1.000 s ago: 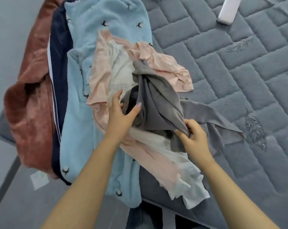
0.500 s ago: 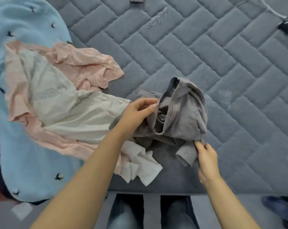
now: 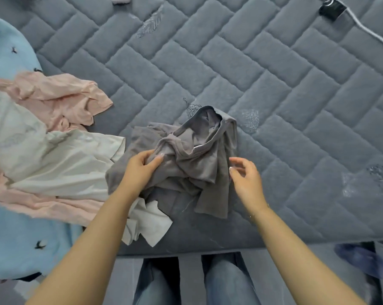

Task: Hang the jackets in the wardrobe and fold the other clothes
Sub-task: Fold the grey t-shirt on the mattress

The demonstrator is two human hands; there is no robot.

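Since half a second back: right hand [image 3: 244, 177] is letting go of the grey top's [image 3: 186, 159] lower corner and is now hanging just beside its right edge, not touching as far as I can tell. Left hand hasn't really budged, and the top is sitting in about the same spot on the bed [image 3: 285, 106].

Left hand [image 3: 142, 167]: pinching a fold of the grey fabric near the neckline, thumb and fingers curled onto it.

Right hand: fingers loosely spread, holding nothing.

Where the top is lying: bunched in a heap near the front edge of the bed, neck opening gaping up and away from the person, one tail trailing toward the edge.

Next to it: white garment [image 3: 60, 164] and pink garment [image 3: 60, 100] are piled to the left on a blue fleece jacket [image 3: 14, 234]; a white flap is poking out under the left forearm, touching the grey one.

How it's going to handle: looks like thin jersey, super light and floppy, no stiffness at all, so it's collapsing wherever it isn't held. Not slippery, not fragile, and the fuzzy quilt is probably grabbing it a bit.

Where I'd be grabbing: both shoulder seams either side of the neck hole, then shaking it flat. The middle would only be bunching it more.

Other stuff: black plug with white cable [image 3: 331, 9] far right, well apart.
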